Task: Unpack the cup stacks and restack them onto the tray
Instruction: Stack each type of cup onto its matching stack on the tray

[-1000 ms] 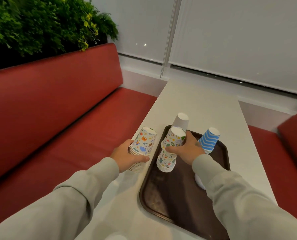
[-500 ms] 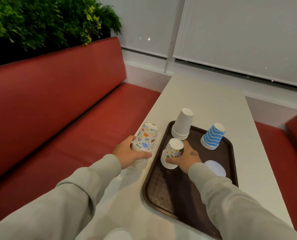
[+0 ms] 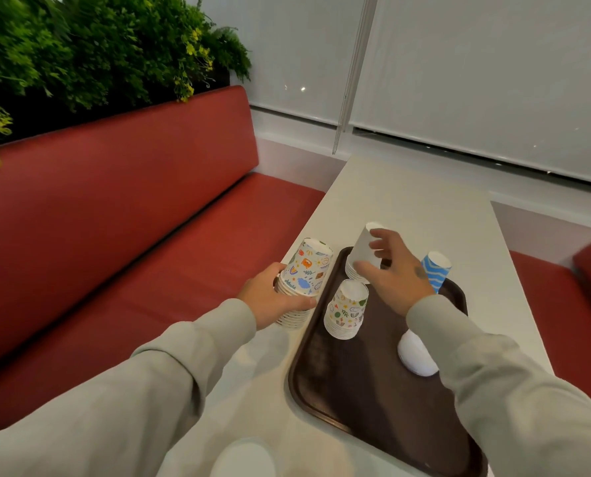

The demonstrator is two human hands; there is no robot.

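Left hand [image 3: 270, 301] grips the patterned stack [image 3: 304, 273] left of the tray [image 3: 356, 390]; right hand [image 3: 397, 270] hovers spread wide, empty, by the white stack [image 3: 361, 253].

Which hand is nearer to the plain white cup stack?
Right. The right hand is open just in front of the white stack; contact unclear. The left hand grips the patterned stack on the table, left of the tray.
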